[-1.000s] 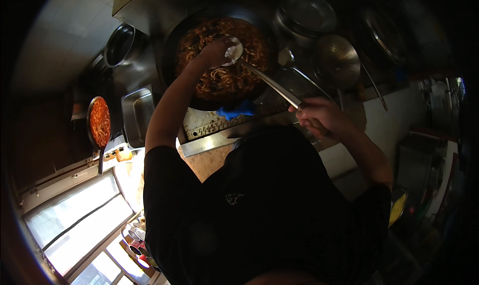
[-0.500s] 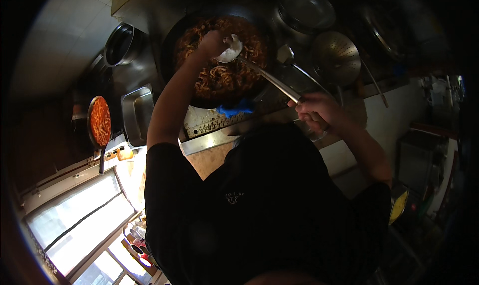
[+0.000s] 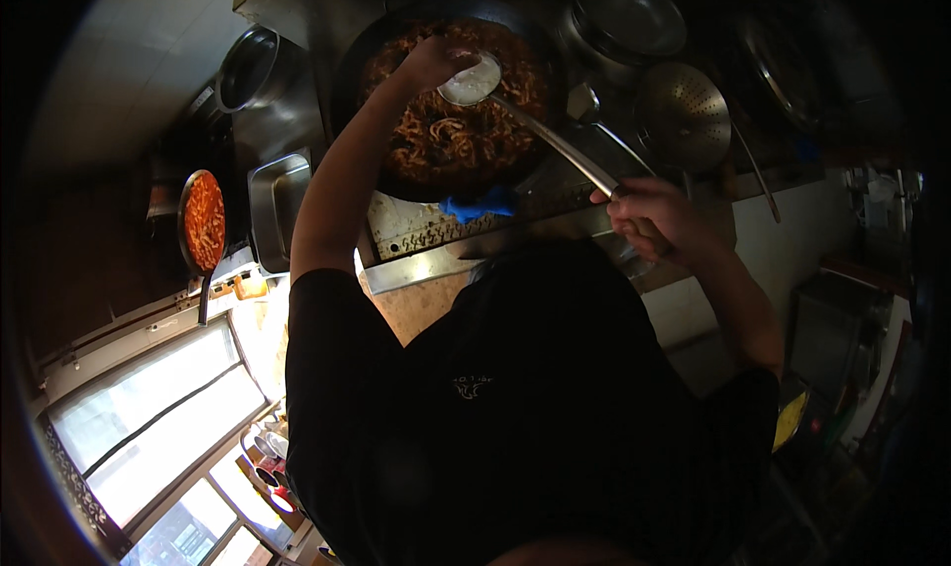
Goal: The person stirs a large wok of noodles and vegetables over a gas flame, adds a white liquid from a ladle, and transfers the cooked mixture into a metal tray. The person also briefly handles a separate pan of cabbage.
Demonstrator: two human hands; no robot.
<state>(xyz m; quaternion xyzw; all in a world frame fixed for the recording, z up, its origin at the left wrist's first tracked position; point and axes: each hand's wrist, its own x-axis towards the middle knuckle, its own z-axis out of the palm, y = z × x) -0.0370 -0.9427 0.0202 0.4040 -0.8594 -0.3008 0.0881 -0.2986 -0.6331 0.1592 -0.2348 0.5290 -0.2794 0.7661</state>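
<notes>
A long-handled metal ladle (image 3: 560, 145) is in my right hand (image 3: 654, 217), fingers closed round the end of its handle. Its round bowl hangs over a big dark wok (image 3: 349, 120) and holds something white (image 3: 475, 81). My left hand (image 3: 438, 64) reaches over the wok, fingers bent down at the left rim of the ladle's bowl. Dim light hides the fingertips, so I cannot tell whether they pinch anything. Reddish-brown food in strips (image 3: 451, 140) fills the wok. A blue cloth (image 3: 477, 206) lies by the wok's near edge.
Right of the wok are a metal turner (image 3: 584, 102), a perforated strainer (image 3: 686, 118) and stacked metal bowls (image 3: 634, 16). To the left stand a pot (image 3: 248, 69), a rectangular steel pan (image 3: 279, 205) and a long-handled pan of red food (image 3: 204, 224). A bright window (image 3: 168, 427) is at lower left.
The whole view has shifted slightly. My left hand now sits more at the bowl's left edge, leaving more of the white contents visible. The right hand still grips the ladle.
</notes>
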